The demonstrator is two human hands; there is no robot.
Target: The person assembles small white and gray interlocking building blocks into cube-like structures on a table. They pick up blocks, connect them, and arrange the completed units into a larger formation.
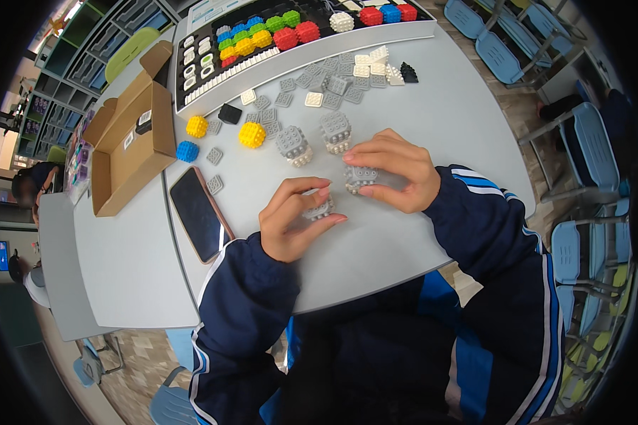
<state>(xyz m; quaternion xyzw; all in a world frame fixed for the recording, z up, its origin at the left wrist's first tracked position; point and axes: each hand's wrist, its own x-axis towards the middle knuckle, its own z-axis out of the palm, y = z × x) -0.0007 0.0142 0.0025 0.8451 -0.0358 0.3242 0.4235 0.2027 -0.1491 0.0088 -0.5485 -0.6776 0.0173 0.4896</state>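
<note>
Around the room, blue chairs (581,138) fill the side from 1 to 4 o'clock, with shelving (81,64) at 10 o'clock. Below the head camera spreads a pale grey tabletop (376,241). Across it at 12 o'clock lies a shallow tray (298,60) with coloured studded pieces in its dark insert; at 10 o'clock sits an open cardboard box (159,131).

Near the centre are both hands. At 2 o'clock, the right hand (402,173) is partly closed, thumb and fingers on opposite sides of a grey block (361,177). Just left of centre, the left hand (285,219) is curled with its tips apart around a grey piece (322,209); how firmly it has hold of it I cannot tell.

A dark-screened phone (197,216) lies at 9 o'clock. Two grey-topped blocks with pale lower parts stand near the fingers, one (293,145) at 11 and one (335,132) at 12. Rounded yellow (251,134) and blue (187,151) blocks rest between 10 and 11. Smallest are flat grey plates (336,85), scattered before the tray.
</note>
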